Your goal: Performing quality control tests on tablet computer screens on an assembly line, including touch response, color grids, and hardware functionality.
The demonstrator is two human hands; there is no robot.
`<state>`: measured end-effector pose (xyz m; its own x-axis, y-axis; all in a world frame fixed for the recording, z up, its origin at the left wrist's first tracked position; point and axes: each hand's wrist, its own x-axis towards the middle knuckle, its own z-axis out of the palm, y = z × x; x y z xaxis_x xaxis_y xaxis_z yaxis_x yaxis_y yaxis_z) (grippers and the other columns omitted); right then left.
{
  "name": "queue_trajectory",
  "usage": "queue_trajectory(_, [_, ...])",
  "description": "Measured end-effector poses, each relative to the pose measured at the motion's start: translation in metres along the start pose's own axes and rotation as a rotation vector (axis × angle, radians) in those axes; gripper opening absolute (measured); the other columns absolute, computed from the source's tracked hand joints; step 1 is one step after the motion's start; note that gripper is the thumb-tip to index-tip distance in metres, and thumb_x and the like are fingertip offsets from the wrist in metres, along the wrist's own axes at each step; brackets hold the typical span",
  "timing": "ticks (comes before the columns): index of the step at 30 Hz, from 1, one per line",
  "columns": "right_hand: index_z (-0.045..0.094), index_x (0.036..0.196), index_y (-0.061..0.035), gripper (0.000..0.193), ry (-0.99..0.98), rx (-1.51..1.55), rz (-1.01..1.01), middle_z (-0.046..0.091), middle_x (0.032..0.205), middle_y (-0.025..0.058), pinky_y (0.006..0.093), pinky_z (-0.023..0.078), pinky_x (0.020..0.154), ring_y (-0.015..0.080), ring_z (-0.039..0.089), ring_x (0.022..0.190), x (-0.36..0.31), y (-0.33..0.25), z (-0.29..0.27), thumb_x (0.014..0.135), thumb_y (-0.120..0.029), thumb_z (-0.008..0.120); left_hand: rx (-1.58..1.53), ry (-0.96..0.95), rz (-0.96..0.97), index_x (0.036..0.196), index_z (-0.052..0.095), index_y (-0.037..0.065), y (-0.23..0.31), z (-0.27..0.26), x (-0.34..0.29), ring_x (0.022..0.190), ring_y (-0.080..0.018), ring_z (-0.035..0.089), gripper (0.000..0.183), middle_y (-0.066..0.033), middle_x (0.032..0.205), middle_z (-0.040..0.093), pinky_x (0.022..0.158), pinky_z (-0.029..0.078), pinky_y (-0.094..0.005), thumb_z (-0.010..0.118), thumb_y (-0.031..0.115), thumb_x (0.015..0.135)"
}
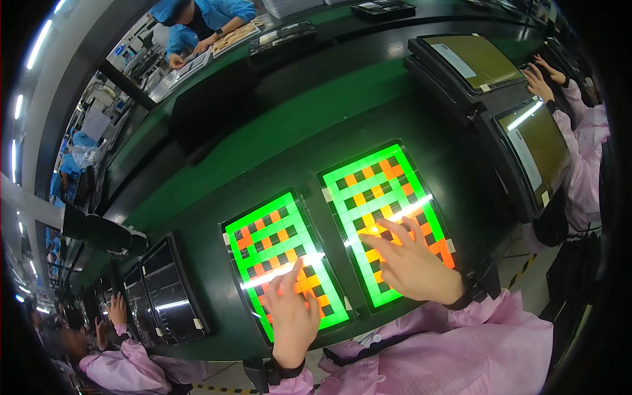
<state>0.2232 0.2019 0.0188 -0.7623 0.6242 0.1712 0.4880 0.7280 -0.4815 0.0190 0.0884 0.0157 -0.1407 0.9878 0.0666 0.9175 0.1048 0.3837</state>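
Two flat touch panels lie side by side on the dark green bench, both lit with a grid of green, orange and black squares. Over the lower part of the left panel [268, 234] is my left hand [294, 319], its fingers spread and the index finger pointing up the screen. My right hand [416, 264] reaches over the right panel [370, 184] with fingers stretched out and the fingertips at the middle of the screen. Neither hand holds anything. Whether the fingertips press the glass or hover just above it, I cannot tell. Small pale tabs stick out at the panel edges.
Dark unlit panels [168, 280] lie in a row at the left, beside a co-worker's hand [117, 309]. To the right, panels with yellowish screens [471, 59] rest on black stands near another co-worker's hands [540, 82]. Across the bench a person in blue [197, 26] works. A black cylinder [99, 230] juts in at left.
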Motion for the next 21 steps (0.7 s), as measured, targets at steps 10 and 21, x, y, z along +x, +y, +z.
queue_trajectory(10, [0.057,0.108,0.0,0.034,0.073,-0.024,0.039,0.053,0.115,0.0136,0.0564,0.028,0.099,0.0333,0.042,0.118,-0.02,-0.003,-0.004,0.075,-0.007,0.057,0.054,0.111,-0.054,0.126,0.045,0.0,-0.005,-0.006,-0.037,0.112,-0.0333,0.039,0.053,-0.0157,0.118,0.045,0.094,0.028,-0.0464,0.054,0.004,0.074])
queue_trajectory(21, [0.053,0.116,-0.003,0.046,0.11,-0.086,0.148,0.052,0.119,0.007,0.0549,0.027,0.099,0.031,0.039,0.12,-0.059,0.012,-0.022,0.07,-0.006,0.056,0.095,0.243,-0.202,0.128,0.047,0.0,-0.022,-0.01,-0.074,0.11,-0.0334,0.039,0.055,-0.0165,0.11,0.049,0.094,0.027,-0.0449,0.053,0.004,0.073])
